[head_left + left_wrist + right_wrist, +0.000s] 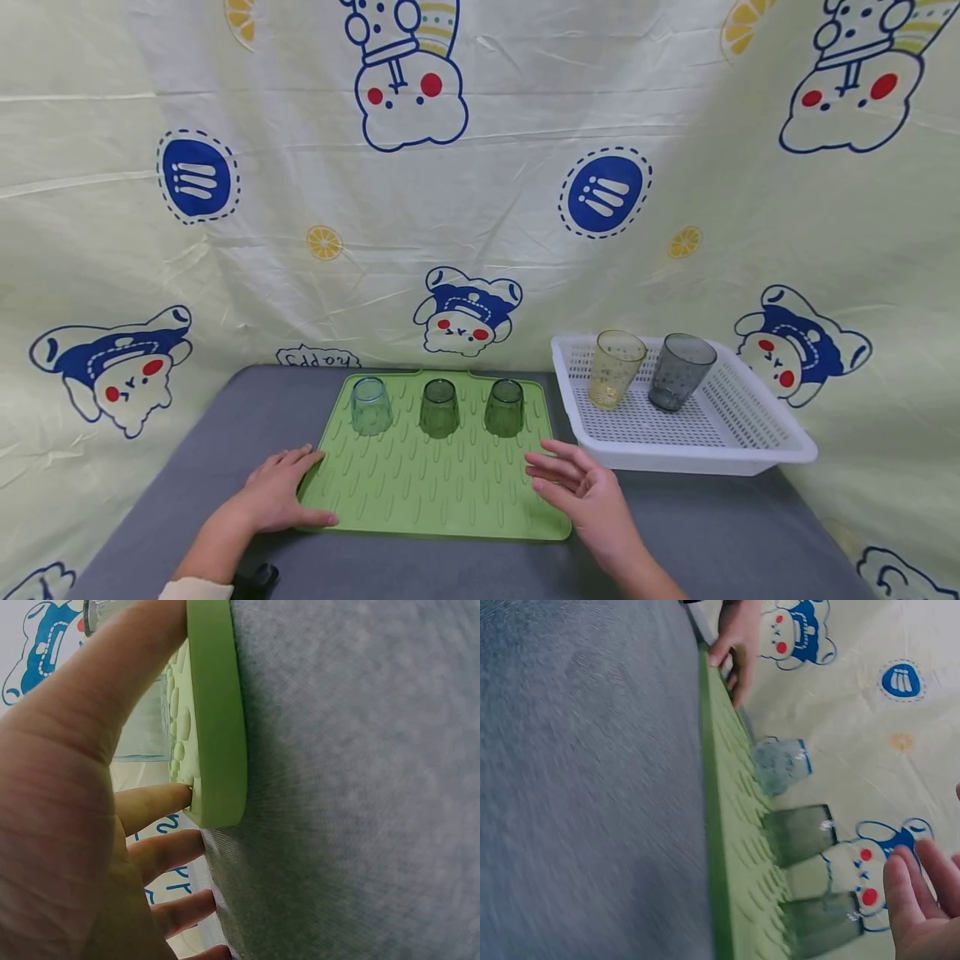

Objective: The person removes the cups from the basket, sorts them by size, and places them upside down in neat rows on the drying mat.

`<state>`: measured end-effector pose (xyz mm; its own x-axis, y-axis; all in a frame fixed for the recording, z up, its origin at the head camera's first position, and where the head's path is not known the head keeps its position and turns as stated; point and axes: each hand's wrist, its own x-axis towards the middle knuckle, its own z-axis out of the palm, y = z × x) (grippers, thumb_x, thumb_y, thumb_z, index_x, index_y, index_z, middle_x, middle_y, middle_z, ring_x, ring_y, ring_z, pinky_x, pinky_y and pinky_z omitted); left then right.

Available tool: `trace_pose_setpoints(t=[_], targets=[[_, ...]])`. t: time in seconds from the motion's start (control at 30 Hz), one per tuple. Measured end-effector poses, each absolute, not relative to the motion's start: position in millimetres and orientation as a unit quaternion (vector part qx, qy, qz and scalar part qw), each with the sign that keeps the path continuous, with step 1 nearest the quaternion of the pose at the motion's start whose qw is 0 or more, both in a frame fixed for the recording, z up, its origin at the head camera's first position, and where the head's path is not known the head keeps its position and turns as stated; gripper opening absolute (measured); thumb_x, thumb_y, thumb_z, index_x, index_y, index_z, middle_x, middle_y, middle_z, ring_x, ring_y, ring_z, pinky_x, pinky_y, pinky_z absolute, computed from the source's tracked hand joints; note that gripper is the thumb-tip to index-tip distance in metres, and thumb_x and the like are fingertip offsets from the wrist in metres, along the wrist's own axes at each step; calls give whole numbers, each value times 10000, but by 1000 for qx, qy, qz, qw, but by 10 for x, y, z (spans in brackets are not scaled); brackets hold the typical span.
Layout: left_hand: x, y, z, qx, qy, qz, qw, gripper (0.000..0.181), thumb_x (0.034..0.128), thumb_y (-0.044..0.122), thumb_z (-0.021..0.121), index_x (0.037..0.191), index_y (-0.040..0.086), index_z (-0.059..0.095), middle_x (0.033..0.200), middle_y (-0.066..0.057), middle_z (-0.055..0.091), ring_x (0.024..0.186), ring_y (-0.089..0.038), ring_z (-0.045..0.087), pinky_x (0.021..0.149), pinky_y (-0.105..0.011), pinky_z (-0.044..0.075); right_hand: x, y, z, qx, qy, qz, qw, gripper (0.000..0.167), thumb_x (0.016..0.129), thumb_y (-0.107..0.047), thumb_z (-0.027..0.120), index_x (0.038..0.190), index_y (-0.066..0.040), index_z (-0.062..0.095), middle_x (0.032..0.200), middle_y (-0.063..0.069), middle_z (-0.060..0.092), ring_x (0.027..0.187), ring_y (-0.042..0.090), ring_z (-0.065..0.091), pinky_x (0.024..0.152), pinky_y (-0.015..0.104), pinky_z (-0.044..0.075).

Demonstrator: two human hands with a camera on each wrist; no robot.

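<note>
On the green ribbed mat [427, 500], three glasses stand in a row near the far edge, narrower ends up: a pale blue glass [371, 408], a dark green glass [439, 410] and a second dark green glass [504, 410]. My left hand [273, 492] rests at the mat's near left corner, thumb on the front edge and fingers spread along the left side. In the left wrist view, some fingertips [191, 907] touch the grey cloth beyond the mat. Above the mat's right edge hovers my right hand [588, 496], fingers loosely bent and holding nothing.
A white perforated basket [697, 458] stands on the right, behind my right hand. Inside are a yellow glass [617, 367] and a grey glass [678, 375], wider ends up. Grey cloth [720, 525] covers the table, and a printed curtain [495, 208] hangs behind it.
</note>
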<state>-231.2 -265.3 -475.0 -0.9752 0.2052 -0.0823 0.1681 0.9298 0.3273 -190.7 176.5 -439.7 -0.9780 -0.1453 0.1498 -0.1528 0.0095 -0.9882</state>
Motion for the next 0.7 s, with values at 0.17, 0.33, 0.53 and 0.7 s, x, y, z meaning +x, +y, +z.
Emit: trace_pose_setpoints(t=[0.17,0.33,0.53,0.7], targets=[[-2304,-2649,-4749,98,981,160,53,1110,667,702,834,1483,25,505,1550,-290,435,1384,-579,383,1050,-767,338,-1910,1950,-4329,162,-711,683,44,425,936,0,708,1326,86,563,1211,46,762,1092,135,740,901,251,600],[-2307,-2654,-4759,97,981,161,53,1115,665,702,835,1485,24,502,1551,-289,435,1386,-578,383,1054,-766,335,-1961,2148,-4264,159,-720,671,83,386,929,21,709,1294,69,593,1170,-19,775,1078,96,740,896,242,599],[-2318,-2665,-4776,94,980,163,57,1121,666,704,834,1491,26,496,1555,-289,430,1393,-578,374,1059,-771,324,-2015,2347,-4178,144,-705,681,138,379,916,92,688,1261,180,559,1119,-15,787,1017,98,756,851,238,610],[-2320,-2663,-4782,95,980,163,56,1114,667,703,833,1488,27,501,1556,-286,431,1392,-577,376,1055,-771,327,-2083,2516,-4119,99,-712,670,184,362,917,46,716,1235,164,590,1065,-54,791,977,81,758,852,202,598]])
